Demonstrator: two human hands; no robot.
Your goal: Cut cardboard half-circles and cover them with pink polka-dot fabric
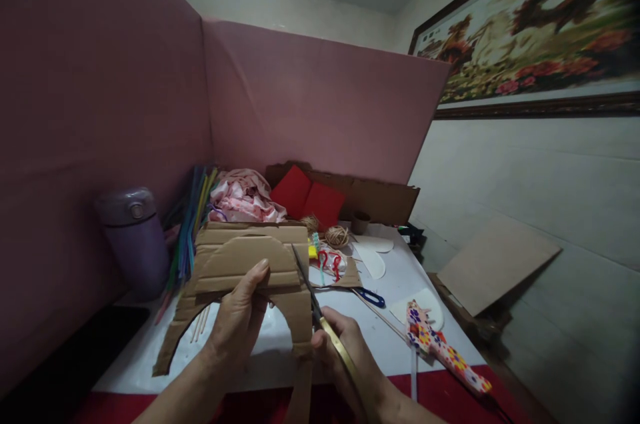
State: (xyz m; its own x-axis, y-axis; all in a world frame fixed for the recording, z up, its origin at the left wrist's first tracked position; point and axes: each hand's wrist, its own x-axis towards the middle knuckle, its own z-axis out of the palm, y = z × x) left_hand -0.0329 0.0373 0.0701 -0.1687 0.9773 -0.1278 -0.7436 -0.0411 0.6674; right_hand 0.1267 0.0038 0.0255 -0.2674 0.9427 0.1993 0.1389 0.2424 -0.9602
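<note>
Left fingers (258,273) pinch cardboard (225,271); right fingers (337,319) grip scissors (315,304) at its right side. Its lower arch looks already cut, its upper corners uncut.

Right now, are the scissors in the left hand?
No, the right hand holds the scissors, while the left hand grips the brown cardboard.

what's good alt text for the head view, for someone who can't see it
A person's left hand holds brown cardboard while the right hand holds scissors at its right side. A ball of twine and a flower-patterned tool lie on the white table.
</note>
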